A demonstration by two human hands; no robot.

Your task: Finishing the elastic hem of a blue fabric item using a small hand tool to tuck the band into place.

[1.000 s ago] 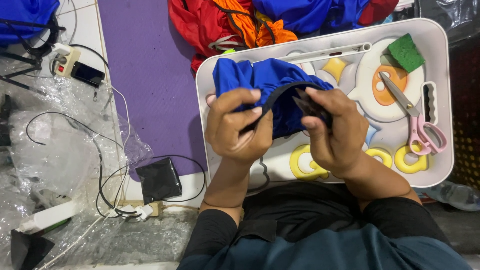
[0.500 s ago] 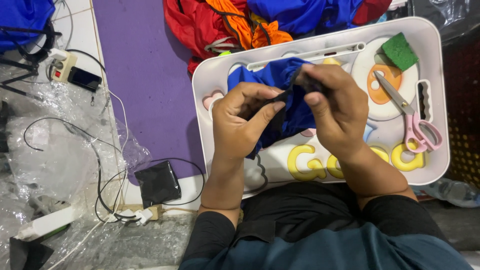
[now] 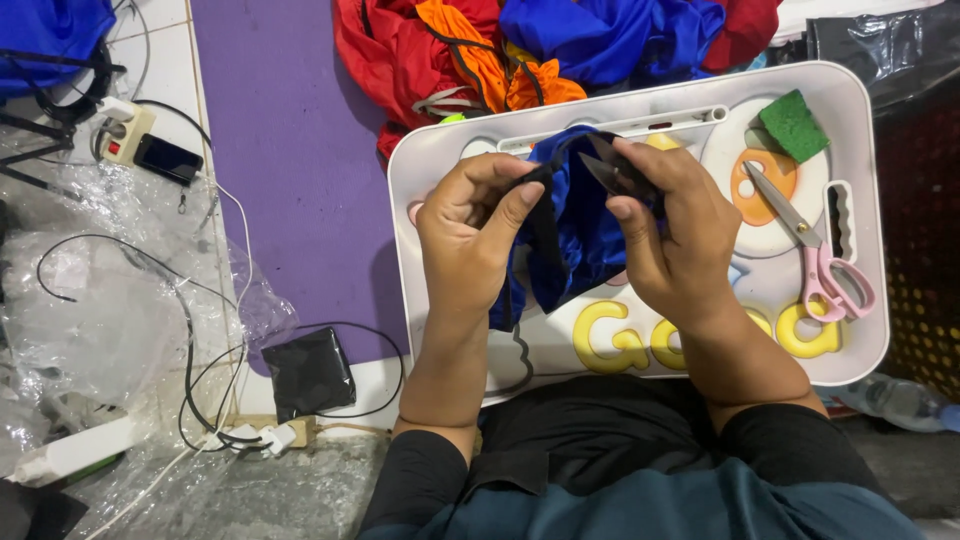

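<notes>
Holding blue cloth [image 3: 575,235] over tray [image 3: 420,170]; scissors [image 3: 815,255] inside.

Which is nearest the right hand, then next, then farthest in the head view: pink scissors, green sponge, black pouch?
1. Pink scissors: on the white tray, just right of the right hand.
2. Green sponge: tray's top right corner.
3. Black pouch: far left, on the floor.

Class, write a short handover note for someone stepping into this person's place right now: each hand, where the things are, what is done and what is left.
Left hand: pinching the black edge of the blue cloth.
Right hand: gripping the same cloth from the other side, raised over the white tray.
Pink scissors and green sponge lie untouched on the tray.
Done: cloth picked up. Left: whatever handling follows; nothing cut yet.
</notes>
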